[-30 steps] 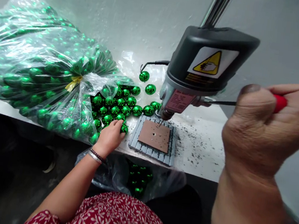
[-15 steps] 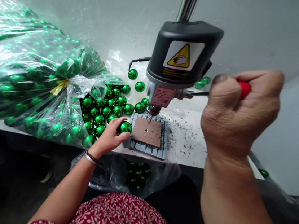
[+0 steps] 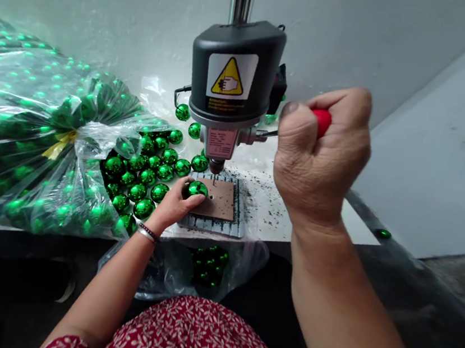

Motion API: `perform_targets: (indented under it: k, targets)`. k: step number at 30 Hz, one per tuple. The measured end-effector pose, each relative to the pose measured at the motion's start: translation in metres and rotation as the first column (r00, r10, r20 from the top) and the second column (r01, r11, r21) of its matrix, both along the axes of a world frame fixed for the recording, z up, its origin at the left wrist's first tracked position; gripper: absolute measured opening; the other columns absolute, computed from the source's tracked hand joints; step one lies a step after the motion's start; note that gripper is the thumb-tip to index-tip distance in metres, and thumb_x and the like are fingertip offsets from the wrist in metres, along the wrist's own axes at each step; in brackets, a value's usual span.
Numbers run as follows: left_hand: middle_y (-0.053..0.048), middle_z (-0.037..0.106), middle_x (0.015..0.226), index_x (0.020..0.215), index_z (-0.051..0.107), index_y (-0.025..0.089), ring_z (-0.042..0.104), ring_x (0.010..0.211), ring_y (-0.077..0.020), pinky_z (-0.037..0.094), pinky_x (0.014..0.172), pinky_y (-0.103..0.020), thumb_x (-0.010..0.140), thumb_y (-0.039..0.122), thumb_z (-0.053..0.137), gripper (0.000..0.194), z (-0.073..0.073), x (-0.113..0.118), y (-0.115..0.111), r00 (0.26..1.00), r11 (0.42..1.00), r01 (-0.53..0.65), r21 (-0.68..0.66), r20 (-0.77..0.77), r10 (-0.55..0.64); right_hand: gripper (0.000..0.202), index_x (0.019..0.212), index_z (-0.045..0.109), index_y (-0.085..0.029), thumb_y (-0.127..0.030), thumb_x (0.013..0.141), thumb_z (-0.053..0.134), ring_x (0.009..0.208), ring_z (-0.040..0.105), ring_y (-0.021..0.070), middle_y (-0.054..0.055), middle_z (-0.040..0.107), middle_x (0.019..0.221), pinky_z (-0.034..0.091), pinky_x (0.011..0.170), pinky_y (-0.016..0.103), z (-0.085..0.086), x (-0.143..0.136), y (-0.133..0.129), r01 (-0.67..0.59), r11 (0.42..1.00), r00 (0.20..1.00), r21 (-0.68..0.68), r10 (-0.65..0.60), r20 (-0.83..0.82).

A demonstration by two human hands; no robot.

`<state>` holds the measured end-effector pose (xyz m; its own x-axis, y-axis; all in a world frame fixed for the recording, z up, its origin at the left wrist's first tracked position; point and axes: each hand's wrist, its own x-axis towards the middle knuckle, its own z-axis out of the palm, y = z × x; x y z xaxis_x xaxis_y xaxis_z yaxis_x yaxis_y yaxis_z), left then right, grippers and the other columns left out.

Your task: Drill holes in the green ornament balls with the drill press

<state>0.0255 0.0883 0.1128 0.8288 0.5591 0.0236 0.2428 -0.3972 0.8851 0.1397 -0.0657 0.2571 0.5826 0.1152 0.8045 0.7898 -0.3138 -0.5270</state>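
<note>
Between thumb and fingers, my left hand (image 3: 175,205) grips a shiny green ball (image 3: 198,189) over the left part of a brown board (image 3: 222,206). The board lies on the slotted grey base (image 3: 237,225) of a drill press (image 3: 234,72) and has a small hole in it. A thin drill bit (image 3: 215,180) points down above the board, just right of and behind the ball, apart from it. My right hand (image 3: 323,157) is closed round the red knob (image 3: 322,123) of the press's feed lever.
Many loose green balls (image 3: 147,176) lie left of the press, beside a large clear bag (image 3: 25,165) of balls tied with yellow ribbon. Dark shavings (image 3: 269,201) litter the white table. Below its front edge hangs another plastic bag (image 3: 170,268) with balls inside.
My left hand has carried the green ball rightward from the base's left edge onto the board, nearer the drill bit. My right hand stays on the red knob. The camera view has turned right.
</note>
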Motion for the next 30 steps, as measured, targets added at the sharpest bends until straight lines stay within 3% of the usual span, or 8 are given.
perform_targets:
  k: [6,12,18,23,30]
  targets:
    - [-0.006,0.068,0.104,0.115,0.059,0.017,0.062,0.094,-0.0210,0.048,0.088,-0.034,0.075,0.041,0.065,0.047,0.007,0.014,0.001,0.994,0.992,0.071,0.104,-0.089,-0.061,0.024,0.085,0.047,-0.012,-0.036,0.087,0.046,0.067,0.039,0.0006,-0.001,0.044,0.077,0.037,0.069,0.016,0.001,-0.001,-0.001,-0.004,1.000,0.999,-0.008,0.004,-0.041]
    - [-0.008,0.068,0.111,0.125,0.057,0.017,0.064,0.100,-0.0239,0.048,0.092,-0.036,0.072,0.040,0.069,0.059,0.008,0.021,-0.002,0.983,0.969,0.091,0.229,-0.179,-0.050,0.024,0.088,0.043,-0.015,-0.038,0.091,0.038,0.070,0.043,0.0021,0.000,0.042,0.080,0.041,0.073,0.018,0.001,-0.002,-0.002,0.008,0.997,0.999,-0.077,-0.011,-0.034]
    - [-0.008,0.069,0.112,0.124,0.061,0.017,0.063,0.102,-0.0258,0.048,0.093,-0.035,0.066,0.035,0.074,0.062,0.012,0.033,-0.006,0.973,0.940,0.159,0.301,-0.212,-0.096,0.022,0.085,0.045,-0.016,-0.038,0.088,0.045,0.069,0.043,0.0030,0.000,0.046,0.081,0.042,0.071,0.018,0.001,0.000,-0.004,0.013,0.999,0.999,-0.040,-0.015,-0.045]
    - [-0.006,0.070,0.110,0.125,0.061,0.018,0.064,0.100,-0.0249,0.049,0.091,-0.034,0.064,0.035,0.077,0.066,0.012,0.039,-0.005,0.969,0.956,0.191,0.222,-0.198,-0.148,0.024,0.085,0.046,-0.015,-0.040,0.087,0.045,0.070,0.043,0.0031,0.001,0.048,0.080,0.042,0.071,0.018,0.001,0.000,-0.004,0.018,0.999,0.999,-0.038,-0.019,-0.037]
    - [-0.005,0.071,0.106,0.131,0.057,0.018,0.065,0.095,-0.0239,0.051,0.087,-0.034,0.064,0.034,0.076,0.071,0.007,0.037,-0.010,0.978,0.984,0.128,0.124,-0.183,-0.104,0.028,0.085,0.050,-0.013,-0.040,0.087,0.044,0.066,0.043,0.0018,0.001,0.048,0.077,0.039,0.066,0.018,-0.005,0.000,-0.005,0.025,1.000,0.999,-0.010,-0.025,0.029]
